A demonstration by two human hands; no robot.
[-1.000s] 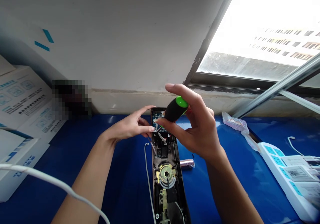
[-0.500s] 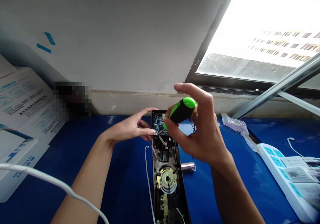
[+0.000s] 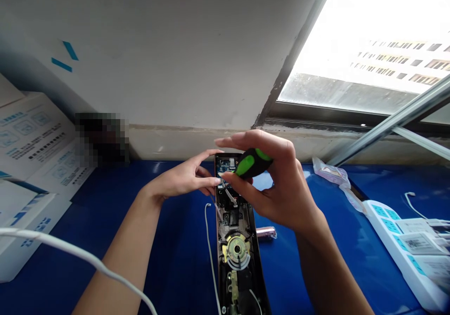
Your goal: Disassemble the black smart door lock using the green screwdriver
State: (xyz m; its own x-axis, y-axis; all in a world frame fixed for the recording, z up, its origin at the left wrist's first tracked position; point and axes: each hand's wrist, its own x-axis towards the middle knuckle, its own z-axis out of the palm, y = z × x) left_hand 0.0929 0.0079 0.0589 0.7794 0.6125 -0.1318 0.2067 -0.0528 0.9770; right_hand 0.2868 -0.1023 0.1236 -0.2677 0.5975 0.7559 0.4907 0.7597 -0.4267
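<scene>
An opened electronic door lock panel lies lengthwise on the blue table, its round gold-coloured hub, wires and metal parts showing. At its far end sits a blue circuit board, partly covered by my hands. My left hand grips the panel's upper left edge, with the index finger at the corner and the thumb beside the wires. My right hand is closed round a green and black screwdriver, which is tilted down over the board. Its tip is hard to make out near my left thumb.
White printed boxes stand at the left. A white cable crosses the lower left, and a thinner cable runs beside the panel. Right of it lie a pinkish cylinder, a plastic packet and a white power strip.
My right hand has brought the screwdriver handle lower and flatter, and its raised fingers have come down leftward over the handle. My left hand keeps its place at the panel's edge.
</scene>
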